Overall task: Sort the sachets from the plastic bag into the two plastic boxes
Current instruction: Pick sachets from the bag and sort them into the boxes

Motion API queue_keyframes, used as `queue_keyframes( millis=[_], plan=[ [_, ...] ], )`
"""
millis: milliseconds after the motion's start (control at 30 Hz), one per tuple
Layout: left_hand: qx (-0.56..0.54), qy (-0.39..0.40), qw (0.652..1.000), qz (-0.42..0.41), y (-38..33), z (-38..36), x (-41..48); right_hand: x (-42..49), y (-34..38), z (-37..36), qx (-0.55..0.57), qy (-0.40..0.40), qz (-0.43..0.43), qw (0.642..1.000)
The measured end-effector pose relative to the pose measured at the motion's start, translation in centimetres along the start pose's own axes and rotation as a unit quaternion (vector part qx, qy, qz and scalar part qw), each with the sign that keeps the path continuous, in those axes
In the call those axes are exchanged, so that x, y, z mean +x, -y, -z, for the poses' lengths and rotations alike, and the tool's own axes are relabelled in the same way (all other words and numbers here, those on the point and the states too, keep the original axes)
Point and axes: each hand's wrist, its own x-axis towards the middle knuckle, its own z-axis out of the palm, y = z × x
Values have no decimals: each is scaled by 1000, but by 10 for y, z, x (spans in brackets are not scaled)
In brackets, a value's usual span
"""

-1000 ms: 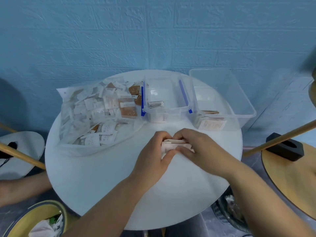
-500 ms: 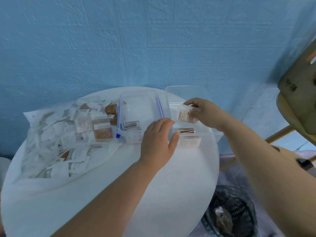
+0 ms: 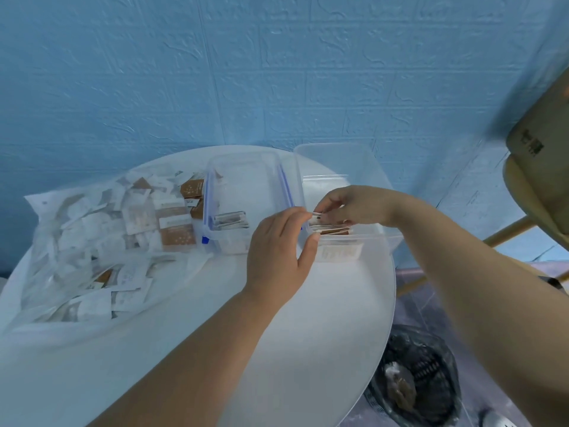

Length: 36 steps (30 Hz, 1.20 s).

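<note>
Blue brick wall, round white table. Head view: plastic bag of sachets lies at table's left, blue-clip box just beside it, then right box. Grips: left hand holds right box's near corner, thumb on front wall; right hand pinches a sachet over the stack inside.

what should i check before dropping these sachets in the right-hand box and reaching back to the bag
1. Drop spot: ok, the right hand pinches the held sachets inside the rim of the right box.
2. Box steadied: ok, the left hand grips its near corner.
3. Landing place: ok, the stack in that box lies flat.
4. Matching kind: cannot tell, fingers hide most of the held sachets.
5. More to sort: ok, the plastic bag holds many sachets.
</note>
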Motion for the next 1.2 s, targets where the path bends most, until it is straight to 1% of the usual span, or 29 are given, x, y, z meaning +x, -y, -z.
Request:
queue_keyframes(
  millis=[67, 200, 333, 400, 433, 467, 533, 600, 667, 767, 867, 933, 1000, 1100, 1200],
  plan=[
    [6, -4, 1000, -1, 0, 0, 0, 0, -4, 2, 23, 3, 6, 1000],
    [4, -4, 1000, -3, 0, 0, -1, 2, -6, -1, -14, -7, 14, 1000],
    [3, 20, 1000, -6, 1, 2, -1, 1, -4, -1, -25, 2, 12, 1000],
    [-29, 40, 999, -5, 2, 6, -1, -1, -2, -1, -41, -19, 17, 999],
    [-55, 43, 998, -3, 2, 10, -2, -2, 0, -1, -46, -46, 27, 998],
    [-84, 37, 996, -2, 3, 15, -4, -4, 4, -2, -48, -82, 43, 995],
    [-121, -2, 993, -7, 6, 29, -11, -12, 19, -5, -30, -152, 100, 983],
    [-124, -47, 991, 1, 13, 46, -24, -24, 42, -14, 2, -176, 166, 970],
    [-102, -79, 991, 18, 26, 63, -44, -36, 68, -32, 22, -153, 219, 963],
    [-52, -91, 992, 67, 52, 88, -81, -40, 97, -75, 24, -85, 269, 959],
    [26, -64, 986, 153, 83, 109, -113, -26, 113, -126, -16, -21, 303, 953],
    [84, -16, 974, 209, 102, 120, -127, -12, 119, -156, -79, 3, 317, 945],
    [137, 42, 960, 242, 118, 127, -134, 1, 124, -180, -128, 2, 315, 940],
    [181, 108, 944, 252, 131, 132, -140, 17, 130, -201, -172, -27, 306, 936],
    [174, 127, 954, 208, 136, 132, -146, 29, 133, -213, -196, -32, 290, 936]
  ],
)
